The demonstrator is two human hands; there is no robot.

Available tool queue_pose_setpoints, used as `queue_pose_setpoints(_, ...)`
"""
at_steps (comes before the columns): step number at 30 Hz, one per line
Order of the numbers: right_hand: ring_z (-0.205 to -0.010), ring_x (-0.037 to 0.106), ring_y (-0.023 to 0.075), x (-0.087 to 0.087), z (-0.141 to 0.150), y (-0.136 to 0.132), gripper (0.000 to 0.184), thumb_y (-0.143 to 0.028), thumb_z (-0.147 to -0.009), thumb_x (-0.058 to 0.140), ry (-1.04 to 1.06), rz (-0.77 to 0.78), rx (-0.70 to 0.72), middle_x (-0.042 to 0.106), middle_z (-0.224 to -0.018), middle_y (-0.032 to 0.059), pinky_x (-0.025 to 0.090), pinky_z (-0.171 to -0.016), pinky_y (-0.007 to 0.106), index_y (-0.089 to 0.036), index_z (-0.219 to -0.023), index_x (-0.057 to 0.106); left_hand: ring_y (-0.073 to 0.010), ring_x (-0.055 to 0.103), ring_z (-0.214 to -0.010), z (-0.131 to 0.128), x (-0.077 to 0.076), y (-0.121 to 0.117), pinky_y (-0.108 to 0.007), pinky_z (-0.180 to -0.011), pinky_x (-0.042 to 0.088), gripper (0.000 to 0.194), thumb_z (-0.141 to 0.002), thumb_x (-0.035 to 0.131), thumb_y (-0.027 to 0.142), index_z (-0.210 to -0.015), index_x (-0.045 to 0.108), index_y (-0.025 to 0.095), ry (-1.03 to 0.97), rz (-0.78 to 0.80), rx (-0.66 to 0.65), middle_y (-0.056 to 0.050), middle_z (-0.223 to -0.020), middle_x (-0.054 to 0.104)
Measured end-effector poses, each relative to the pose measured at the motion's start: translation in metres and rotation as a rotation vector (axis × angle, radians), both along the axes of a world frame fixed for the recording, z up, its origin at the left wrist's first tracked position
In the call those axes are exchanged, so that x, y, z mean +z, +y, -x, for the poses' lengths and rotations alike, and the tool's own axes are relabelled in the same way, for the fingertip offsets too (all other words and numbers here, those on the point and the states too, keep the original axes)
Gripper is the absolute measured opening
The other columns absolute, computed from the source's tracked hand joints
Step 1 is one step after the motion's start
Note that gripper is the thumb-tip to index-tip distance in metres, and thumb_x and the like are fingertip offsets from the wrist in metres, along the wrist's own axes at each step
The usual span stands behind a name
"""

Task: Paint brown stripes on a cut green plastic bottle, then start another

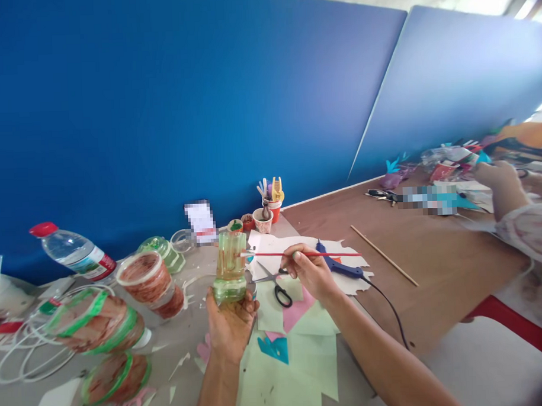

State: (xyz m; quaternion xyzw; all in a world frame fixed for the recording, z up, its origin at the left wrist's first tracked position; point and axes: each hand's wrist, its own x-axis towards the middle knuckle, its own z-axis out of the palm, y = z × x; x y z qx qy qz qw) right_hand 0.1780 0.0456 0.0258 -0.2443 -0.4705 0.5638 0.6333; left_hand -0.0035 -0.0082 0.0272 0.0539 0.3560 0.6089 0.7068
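A clear, green-tinted plastic container [230, 266], streaked with reddish-brown, stands upright in my left hand [231, 326], its fingers wrapped round the base. My right hand [309, 271] pinches a thin red paintbrush [273, 254] held level. The brush's pale tip is at the container's right side; whether it touches cannot be made out. Beneath my hands lie black-handled scissors [282, 294] and a dark blue glue gun [344, 267] on white paper. Pale green sheets [298, 362] and a blue paper scrap [275, 349] spread out below.
On the left are a water bottle [84, 257], a brown-painted cup [144, 277] and green-rimmed painted containers [95, 321]. Small paint cups [248, 221] stand at the blue partition [161, 112]. A wooden stick [383, 255] lies right. Another person's hand [499, 180] is at far right.
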Motion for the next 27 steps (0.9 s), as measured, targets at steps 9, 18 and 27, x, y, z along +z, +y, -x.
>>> queue_pose_setpoints(9, -0.046, 0.047, 0.0097, -0.0020, -0.0002, 0.0018, 0.028, -0.045, -0.078, 0.068, -0.013, -0.005, 0.005, 0.066, -0.064, 0.0031, 0.036, -0.043, 0.024, -0.018, -0.081, 0.065, -0.0121, 0.043, -0.045, 0.0051, -0.0021, -0.0014, -0.036, -0.062, 0.053, 0.055, -0.088, 0.035, 0.052, -0.080, 0.067, 0.009, -0.112, -0.020, -0.050, -0.006, -0.061, 0.056)
queue_pose_setpoints(18, -0.046, 0.047, 0.0100, -0.0007, -0.0013, 0.0014, 0.028, -0.045, -0.078, 0.067, -0.004, 0.003, -0.007, 0.065, -0.064, 0.0030, 0.036, -0.044, 0.024, -0.018, -0.082, 0.065, -0.0106, 0.039, -0.045, 0.0075, -0.0020, -0.0020, -0.037, -0.063, 0.053, 0.053, -0.088, 0.035, 0.051, -0.086, 0.067, 0.009, -0.156, -0.044, -0.095, -0.003, -0.061, 0.053)
queue_pose_setpoints(27, -0.045, 0.048, 0.0102, -0.0004, -0.0029, 0.0024, 0.029, -0.046, -0.077, 0.067, -0.001, 0.021, -0.023, 0.066, -0.063, 0.0032, 0.036, -0.042, 0.024, -0.018, -0.081, 0.065, -0.0092, 0.038, -0.044, 0.0094, -0.0025, -0.0021, -0.036, -0.063, 0.053, 0.054, -0.088, 0.033, 0.051, -0.090, 0.066, 0.008, -0.197, -0.018, -0.101, -0.001, -0.062, 0.050)
